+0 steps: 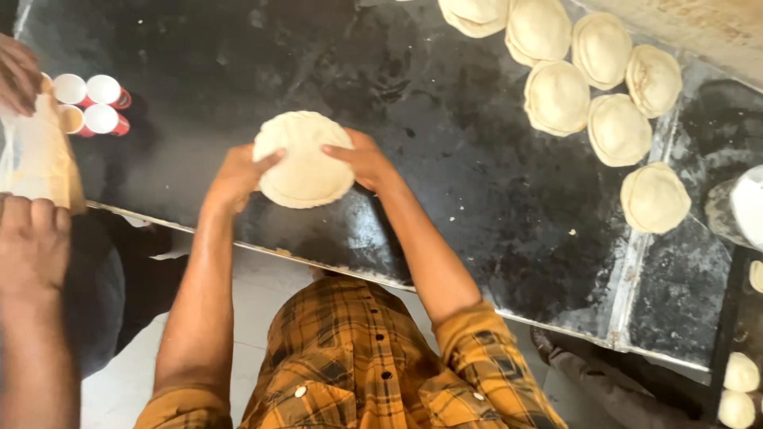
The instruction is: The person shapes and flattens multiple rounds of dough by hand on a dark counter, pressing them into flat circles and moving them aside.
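- At the far left, about nine o'clock from the disc, another person's hand (pixel 17 73) and a second hand (pixel 32 238) rest on a pale floured sheet (pixel 36 159). They are not the wearer's own.
- Just right of that sheet, a cluster of small red cups (pixel 91 103) with white insides stands upright on the bench (pixel 445 183), well apart from the dough.
- The left hand (pixel 234 176) is half open, with its fingers curled round the disc's nine-o'clock edge and the thumb lying over the top face. This looks like a light hold that supports the rim rather than squashing it.
- The dough disc (pixel 306 163) sits between the two hands, above the near edge of the bench and left of the frame's middle.
  - Its flat face is turned up toward the camera.
  - It is almost round and only slightly wider than tall, so its faint long axis runs roughly from nine to three o'clock, hand to hand.
  - I cannot tell whether it rests on the bench or is held just above it.
- The right hand (pixel 364 159) mirrors the left at the three-o'clock edge. It is partly open, with fingertips on the rim and thumb on top, so the soft sheet is carried evenly from both sides.
- Toward one and two o'clock, finished dough rounds (pixel 592 87) lie overlapping in a curved row, probably set aside out of the working space.
- At the far right a pale container (pixel 747 206) is cut off by the frame, and dough balls (pixel 739 389) sit at about four o'clock.
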